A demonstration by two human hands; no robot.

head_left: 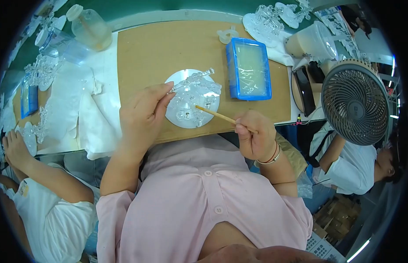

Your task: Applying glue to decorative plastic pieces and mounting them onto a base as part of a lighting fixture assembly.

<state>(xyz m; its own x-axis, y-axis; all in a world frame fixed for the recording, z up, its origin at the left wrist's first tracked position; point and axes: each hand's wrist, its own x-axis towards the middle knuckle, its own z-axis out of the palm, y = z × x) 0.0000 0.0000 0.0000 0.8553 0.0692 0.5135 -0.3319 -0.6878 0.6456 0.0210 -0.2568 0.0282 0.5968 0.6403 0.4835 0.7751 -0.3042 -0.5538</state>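
Note:
In the middle of the brown board lies a round white disc (205,122) covered with small clear plastic pieces (199,94). My left hand (141,109) is at the disc's left edge, thumb and forefinger closed on the end of a clear plastic piece (193,80) that reaches up to the right across the disc. My right hand (257,135) pinches a thin wooden stick (216,115). The stick's tip points left and meets the clear pieces near the disc's centre. I cannot tell which piece it touches.
A blue-rimmed box (232,79) with pale contents stands right of the disc, a small translucent fitting (227,35) behind it. A fan (355,105), phone (304,91) and tub (311,41) are at the right. Bottles (91,28) and white cloth (101,114) lie left; co-workers (50,201) sit both sides.

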